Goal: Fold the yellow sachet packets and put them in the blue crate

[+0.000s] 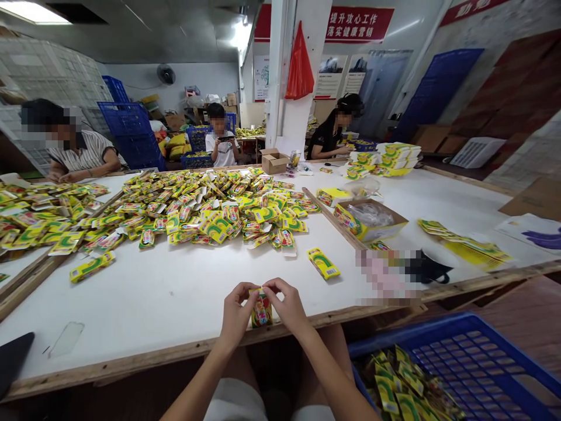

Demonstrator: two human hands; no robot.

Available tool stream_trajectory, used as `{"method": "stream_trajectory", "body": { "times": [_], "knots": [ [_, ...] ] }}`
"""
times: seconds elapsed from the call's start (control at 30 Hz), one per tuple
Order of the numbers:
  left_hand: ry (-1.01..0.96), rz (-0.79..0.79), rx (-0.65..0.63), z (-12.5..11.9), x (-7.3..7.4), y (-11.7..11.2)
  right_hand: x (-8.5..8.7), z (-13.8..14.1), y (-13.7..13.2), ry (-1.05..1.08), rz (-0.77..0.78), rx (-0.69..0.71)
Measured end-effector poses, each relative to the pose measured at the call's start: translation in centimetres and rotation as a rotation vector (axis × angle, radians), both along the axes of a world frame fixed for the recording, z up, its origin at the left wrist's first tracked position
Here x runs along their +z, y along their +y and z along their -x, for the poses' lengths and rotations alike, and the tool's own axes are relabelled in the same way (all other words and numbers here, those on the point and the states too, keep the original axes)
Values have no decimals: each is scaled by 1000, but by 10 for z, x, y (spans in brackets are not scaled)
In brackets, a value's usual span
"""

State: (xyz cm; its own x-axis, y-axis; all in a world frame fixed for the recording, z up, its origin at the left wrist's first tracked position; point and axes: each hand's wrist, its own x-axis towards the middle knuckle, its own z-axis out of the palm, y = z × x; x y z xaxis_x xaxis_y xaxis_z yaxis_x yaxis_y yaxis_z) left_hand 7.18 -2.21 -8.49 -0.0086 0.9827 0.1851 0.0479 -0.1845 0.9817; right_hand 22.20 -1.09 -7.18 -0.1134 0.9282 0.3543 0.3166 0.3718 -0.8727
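A small yellow and green printed box stands at the table's front edge, between my two hands. My left hand pinches its upper left side with thumb and bent fingers. My right hand closes on the top right corner, and the fingertips of both hands nearly meet at the white top flap. Right of my hands lies a single flat yellow box. Beyond, a wide heap of similar boxes covers the middle of the white table, many with white end flaps sticking out.
At lower right a blue crate holds several boxes. Wooden strips divide the tabletop. An open carton with clear plastic bags stands at right, near stacked flat cartons. Three people sit around the far side. A dark object lies at left.
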Motion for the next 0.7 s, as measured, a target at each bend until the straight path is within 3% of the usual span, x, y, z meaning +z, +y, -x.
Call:
{"method": "stream_trajectory", "body": {
  "times": [0.13,0.33,0.47,0.53,0.6,0.7],
  "knots": [
    [-13,13,-10,2,-3,5,-2,-2,2,0,3,-10],
    [94,-43,-48,8,-9,-11,-19,4,-12,98,23,54],
    [193,-130,-137,14,0,-16,-9,-2,-25,74,-55,-23],
    [261,-173,-189,29,5,-9,1,-38,-38,-8,-117,-118],
    [330,-194,-172,55,8,9,3,-100,-57,-118,-110,-313],
    [437,-174,83,110,8,50,-10,-206,-76,-382,-86,-443]
  ]
}}
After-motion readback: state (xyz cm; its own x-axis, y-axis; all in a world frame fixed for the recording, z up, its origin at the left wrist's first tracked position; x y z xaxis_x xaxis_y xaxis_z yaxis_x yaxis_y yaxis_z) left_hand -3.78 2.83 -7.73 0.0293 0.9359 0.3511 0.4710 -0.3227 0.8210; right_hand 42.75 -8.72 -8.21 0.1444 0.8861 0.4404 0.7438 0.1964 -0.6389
